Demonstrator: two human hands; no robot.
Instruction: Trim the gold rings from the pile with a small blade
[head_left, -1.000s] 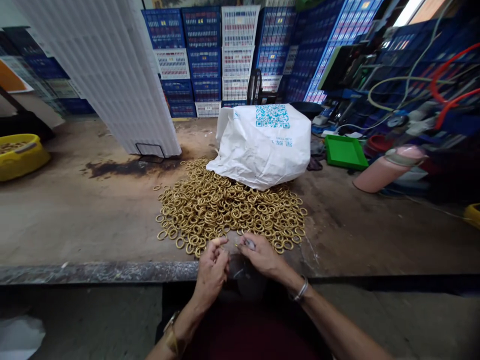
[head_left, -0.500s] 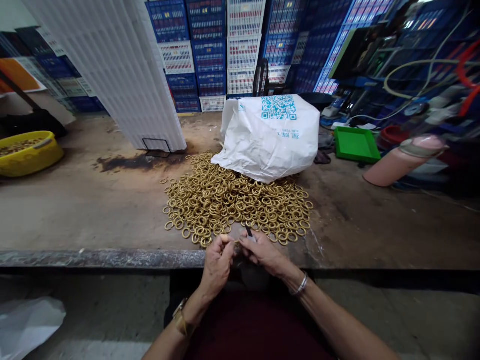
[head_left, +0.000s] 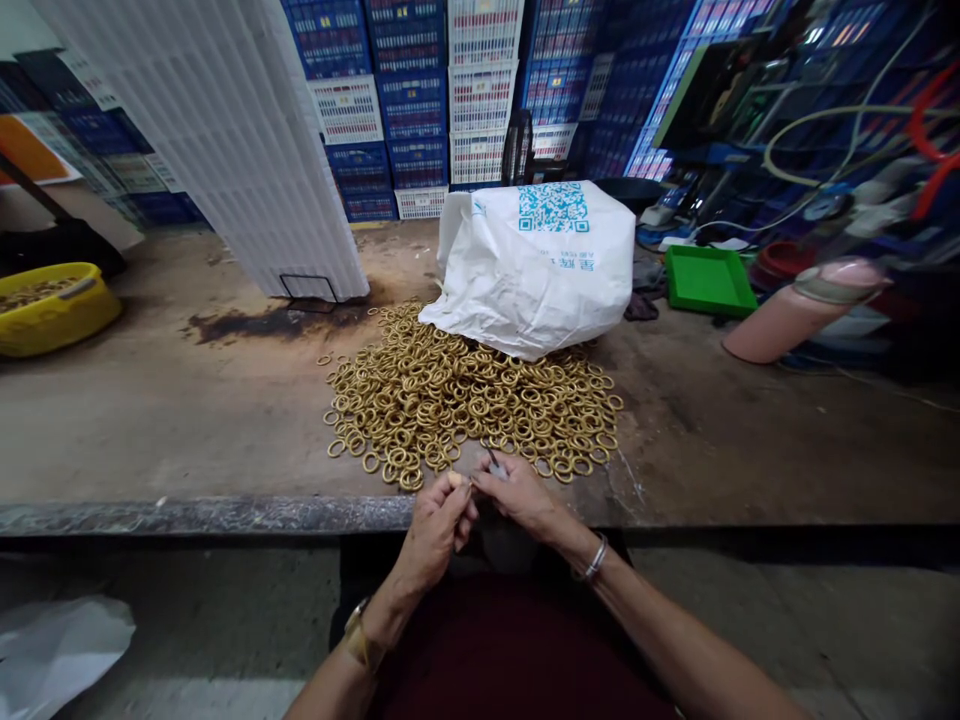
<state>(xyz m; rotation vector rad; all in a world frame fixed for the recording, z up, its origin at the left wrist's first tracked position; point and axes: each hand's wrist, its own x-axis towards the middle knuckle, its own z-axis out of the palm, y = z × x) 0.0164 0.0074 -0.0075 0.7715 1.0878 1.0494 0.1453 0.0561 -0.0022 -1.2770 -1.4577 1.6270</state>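
The left hand pinched a small brass ring at its fingertips, and the right hand was closed around a thin dark tool, both at the bench's front edge. Just behind lay the heap of brass rings, spilling from a white bag.

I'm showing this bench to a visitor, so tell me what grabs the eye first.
A wide heap of brass rings spills across the middle of the stained workbench, out from under a white sack with a blue QR code. At the near edge the left hand and right hand meet, the right gripping a small dark tool.
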